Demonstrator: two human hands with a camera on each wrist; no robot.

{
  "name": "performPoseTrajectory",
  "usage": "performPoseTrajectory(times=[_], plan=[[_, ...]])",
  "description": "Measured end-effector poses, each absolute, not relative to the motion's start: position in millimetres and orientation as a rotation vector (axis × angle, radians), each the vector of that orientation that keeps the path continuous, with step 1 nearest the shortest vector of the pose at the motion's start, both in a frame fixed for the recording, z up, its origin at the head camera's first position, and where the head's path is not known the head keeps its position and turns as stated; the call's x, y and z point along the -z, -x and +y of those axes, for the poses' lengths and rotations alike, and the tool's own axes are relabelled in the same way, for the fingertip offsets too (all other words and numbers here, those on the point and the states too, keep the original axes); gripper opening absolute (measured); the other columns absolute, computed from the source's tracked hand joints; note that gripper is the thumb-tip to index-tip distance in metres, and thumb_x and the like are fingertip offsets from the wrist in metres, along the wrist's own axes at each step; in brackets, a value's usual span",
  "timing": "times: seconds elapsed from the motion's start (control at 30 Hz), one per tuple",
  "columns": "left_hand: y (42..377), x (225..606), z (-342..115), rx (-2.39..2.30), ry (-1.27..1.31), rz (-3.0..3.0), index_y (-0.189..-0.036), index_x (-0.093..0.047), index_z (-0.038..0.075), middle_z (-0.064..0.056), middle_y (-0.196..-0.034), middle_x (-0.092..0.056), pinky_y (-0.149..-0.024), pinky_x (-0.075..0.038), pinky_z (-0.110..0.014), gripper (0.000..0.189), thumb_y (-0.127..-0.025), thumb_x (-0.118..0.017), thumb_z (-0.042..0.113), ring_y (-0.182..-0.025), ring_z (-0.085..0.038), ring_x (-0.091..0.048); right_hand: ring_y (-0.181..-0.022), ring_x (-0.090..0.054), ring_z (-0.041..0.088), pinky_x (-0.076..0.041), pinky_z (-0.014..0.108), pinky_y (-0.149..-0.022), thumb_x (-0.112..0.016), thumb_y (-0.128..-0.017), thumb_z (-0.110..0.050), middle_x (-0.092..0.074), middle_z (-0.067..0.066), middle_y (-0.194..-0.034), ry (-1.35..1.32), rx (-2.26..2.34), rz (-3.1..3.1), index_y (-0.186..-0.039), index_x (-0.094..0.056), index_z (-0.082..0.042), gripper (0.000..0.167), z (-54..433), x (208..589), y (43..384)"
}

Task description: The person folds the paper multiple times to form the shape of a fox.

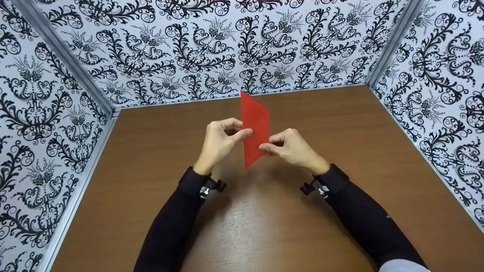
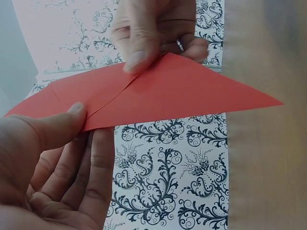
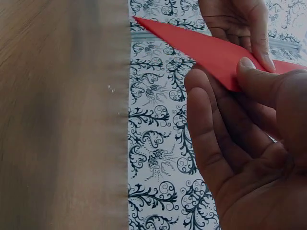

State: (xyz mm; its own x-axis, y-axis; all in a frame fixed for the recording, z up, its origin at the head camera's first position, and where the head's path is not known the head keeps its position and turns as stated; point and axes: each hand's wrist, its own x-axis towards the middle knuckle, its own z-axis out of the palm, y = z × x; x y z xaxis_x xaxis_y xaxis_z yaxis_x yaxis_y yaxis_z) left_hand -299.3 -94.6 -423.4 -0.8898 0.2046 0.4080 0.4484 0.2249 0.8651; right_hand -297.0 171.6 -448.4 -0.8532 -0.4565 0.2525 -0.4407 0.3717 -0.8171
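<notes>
A folded sheet of red paper (image 1: pixel 256 121) is held up above the table, its long edges upright in the head view. My left hand (image 1: pixel 221 141) pinches its left edge between thumb and fingers. On the opposite edge, lower down, my right hand (image 1: pixel 293 148) pinches it the same way. The left wrist view shows the red paper (image 2: pixel 192 91) with a slanting fold line between the two thumbs and a pointed corner at the right. In the right wrist view the paper (image 3: pixel 216 55) narrows to a tip at upper left; part of it lies behind the right thumb.
A brown wooden table (image 1: pixel 151 151) lies beneath both hands. Panels with a black floral pattern (image 1: pixel 211 45) enclose it at the back and both sides, joined by grey corner posts (image 1: pixel 395 43). Each wrist carries a black strap (image 1: pixel 194 181) with a small camera.
</notes>
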Motion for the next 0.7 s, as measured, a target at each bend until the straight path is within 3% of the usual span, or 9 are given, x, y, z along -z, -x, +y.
performPoseTrajectory(times=[0.1,0.27,0.5,0.7], plan=[[299.7,423.3,-94.7,1.746,0.619,-2.285,-0.102,-0.091,0.014,-0.004,-0.092,-0.089,-0.072,-0.056,-0.022,0.010,-0.098,-0.097,0.020,-0.078,-0.012,-0.075,-0.074,-0.081,0.024,-0.059,0.019,-0.066,-0.091,-0.104,-0.030,-0.089,0.012,-0.087,0.848,1.537,2.591,-0.102,-0.096,-0.015,0.016,172.0,448.0,296.9],[300.0,423.9,-94.9,1.759,0.643,-2.294,-0.107,-0.090,0.012,-0.005,-0.098,-0.091,-0.079,-0.066,-0.024,0.012,-0.099,-0.096,0.020,-0.085,-0.013,-0.083,-0.073,-0.085,0.024,-0.059,0.018,-0.064,-0.090,-0.105,-0.029,-0.088,0.010,-0.081,0.867,1.552,2.617,-0.096,-0.095,-0.014,0.018,172.7,447.3,298.0],[301.7,424.0,-94.8,1.717,0.634,-2.306,-0.108,-0.091,0.011,-0.005,-0.099,-0.091,-0.079,-0.065,-0.023,0.014,-0.099,-0.096,0.020,-0.084,-0.012,-0.082,-0.079,-0.084,0.043,-0.062,0.022,-0.066,-0.089,-0.106,-0.029,-0.088,0.012,-0.084,0.838,1.539,2.599,-0.099,-0.095,-0.013,0.018,172.1,447.0,300.0],[303.0,427.0,-96.2,1.650,0.606,-2.330,-0.106,-0.091,0.012,-0.004,-0.097,-0.091,-0.076,-0.060,-0.023,0.014,-0.099,-0.096,0.023,-0.081,-0.010,-0.077,-0.081,-0.079,0.034,-0.058,0.019,-0.070,-0.089,-0.106,-0.035,-0.088,0.005,-0.090,0.822,1.494,2.651,-0.102,-0.094,-0.019,0.017,173.3,449.0,301.8]])
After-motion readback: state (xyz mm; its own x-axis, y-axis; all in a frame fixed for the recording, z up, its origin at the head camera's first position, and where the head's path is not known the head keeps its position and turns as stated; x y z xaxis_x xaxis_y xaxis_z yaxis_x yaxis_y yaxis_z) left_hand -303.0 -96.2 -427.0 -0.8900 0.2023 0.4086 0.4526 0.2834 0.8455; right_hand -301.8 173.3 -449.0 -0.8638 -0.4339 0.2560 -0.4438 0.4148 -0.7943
